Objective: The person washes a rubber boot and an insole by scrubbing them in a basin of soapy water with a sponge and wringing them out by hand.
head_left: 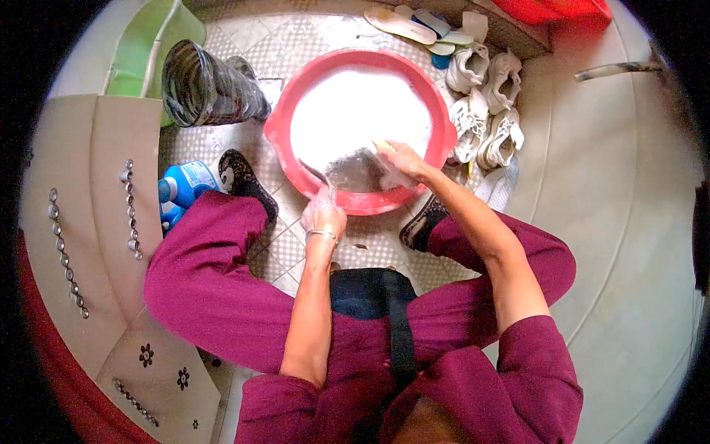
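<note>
Tiled floor [296,38] beneath red basin [281,132] and white shoes [465,75]

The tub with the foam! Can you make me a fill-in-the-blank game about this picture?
The foam in the tub is coloured ____.
A bracelet circles the person's ____ wrist.
The bottle nearest the left foot is coloured ____.
Pale shoes are on the tub's ____ side in this view.

Missing words: white; left; blue; right.

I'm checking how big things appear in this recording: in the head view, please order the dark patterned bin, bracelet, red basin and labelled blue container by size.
Largest to smallest, as they look:
1. Red basin
2. Dark patterned bin
3. Labelled blue container
4. Bracelet
</note>
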A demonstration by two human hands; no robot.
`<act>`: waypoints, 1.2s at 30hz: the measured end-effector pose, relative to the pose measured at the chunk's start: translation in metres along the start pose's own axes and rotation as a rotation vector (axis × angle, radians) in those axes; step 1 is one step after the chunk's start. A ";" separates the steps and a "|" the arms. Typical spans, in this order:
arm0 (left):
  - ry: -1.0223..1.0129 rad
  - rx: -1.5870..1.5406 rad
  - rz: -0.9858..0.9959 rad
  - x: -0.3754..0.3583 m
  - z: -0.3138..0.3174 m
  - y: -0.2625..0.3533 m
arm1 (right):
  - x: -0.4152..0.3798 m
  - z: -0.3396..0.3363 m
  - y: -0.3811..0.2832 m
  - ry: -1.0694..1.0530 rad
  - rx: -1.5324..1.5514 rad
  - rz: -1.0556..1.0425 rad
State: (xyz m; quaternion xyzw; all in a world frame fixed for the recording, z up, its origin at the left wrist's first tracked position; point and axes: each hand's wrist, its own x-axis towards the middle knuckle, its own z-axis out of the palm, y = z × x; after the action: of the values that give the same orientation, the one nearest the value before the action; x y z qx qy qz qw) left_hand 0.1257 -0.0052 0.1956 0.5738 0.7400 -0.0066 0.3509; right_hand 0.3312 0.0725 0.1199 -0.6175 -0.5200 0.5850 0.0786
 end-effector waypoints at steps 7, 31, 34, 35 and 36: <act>-0.165 0.419 0.115 -0.003 0.043 0.007 | -0.029 0.028 -0.014 0.249 -0.014 -0.132; -0.228 -0.767 -0.268 -0.012 0.096 -0.041 | -0.069 0.052 -0.037 -0.359 -0.567 -0.248; -0.171 -1.014 -0.213 -0.011 0.105 -0.041 | -0.051 0.061 -0.035 -0.402 -0.569 -0.201; -0.152 -0.664 -0.170 -0.012 0.109 -0.045 | -0.044 0.062 -0.033 -0.426 -0.599 -0.163; -0.088 -0.641 -0.116 -0.016 0.102 -0.039 | -0.036 0.062 -0.037 -0.429 -0.582 -0.121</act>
State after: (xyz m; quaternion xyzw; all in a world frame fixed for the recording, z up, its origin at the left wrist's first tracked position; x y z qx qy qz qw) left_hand 0.1461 -0.0735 0.1119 0.3902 0.7200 0.1820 0.5442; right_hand 0.2692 0.0312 0.1500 -0.4451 -0.7050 0.5231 -0.1768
